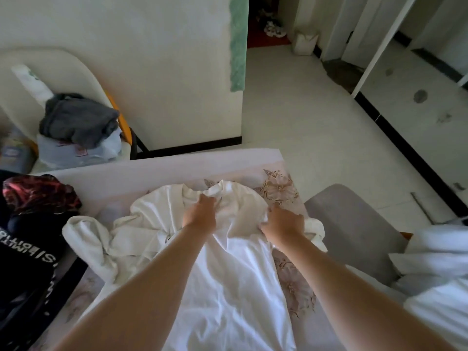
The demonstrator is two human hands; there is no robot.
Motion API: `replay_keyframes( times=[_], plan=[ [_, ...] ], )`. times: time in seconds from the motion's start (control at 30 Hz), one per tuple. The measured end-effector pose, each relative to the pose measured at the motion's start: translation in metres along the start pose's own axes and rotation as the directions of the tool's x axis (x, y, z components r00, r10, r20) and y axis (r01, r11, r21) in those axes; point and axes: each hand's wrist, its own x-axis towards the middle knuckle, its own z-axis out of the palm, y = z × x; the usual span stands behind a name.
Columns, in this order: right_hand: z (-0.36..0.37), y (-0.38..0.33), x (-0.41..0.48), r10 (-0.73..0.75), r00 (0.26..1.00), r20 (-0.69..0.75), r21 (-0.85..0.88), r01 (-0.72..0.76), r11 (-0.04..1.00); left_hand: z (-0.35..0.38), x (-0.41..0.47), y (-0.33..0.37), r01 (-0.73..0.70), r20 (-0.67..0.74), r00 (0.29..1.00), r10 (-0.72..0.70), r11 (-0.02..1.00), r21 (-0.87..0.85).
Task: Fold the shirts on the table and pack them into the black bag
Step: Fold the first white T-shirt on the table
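Note:
A white shirt [235, 282] lies lengthwise on the table [177, 164], its collar end away from me. My left hand [201, 211] pinches the fabric near the collar. My right hand [283, 224] grips the shirt's right shoulder edge. A second, cream garment [101, 239] lies crumpled under and to the left of it. The black bag [22, 262] with white lettering stands at the table's left edge, a dark red patterned cloth [38, 191] on top of it.
A grey chair [354, 224] stands right of the table, with white cloth [435, 274] beside it at the frame's right edge. A cream chair [76, 69] at the back left holds a grey garment [76, 120] on bags. Tiled floor spreads beyond.

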Motion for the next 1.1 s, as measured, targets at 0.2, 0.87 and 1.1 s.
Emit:
replay_keyframes(
  times=[0.2, 0.87, 1.1],
  plan=[
    [-0.006, -0.003, 0.035, 0.102, 0.934, -0.343, -0.078, -0.136, 0.988, -0.007, 0.017, -0.022, -0.119, -0.256, 0.961, 0.108, 0.992, -0.030],
    [-0.022, -0.106, 0.100, -0.136, 0.956, -0.259, 0.452, 0.244, 0.858, -0.078, 0.041, -0.106, 0.055, -0.351, 0.893, -0.283, 0.841, -0.539],
    [0.020, -0.080, 0.062, -0.385, 0.922, 0.040, 0.068, 0.382, 0.922, -0.019, 0.017, -0.114, -0.002, 0.067, 0.998, -0.010, 0.983, 0.184]
  ],
)
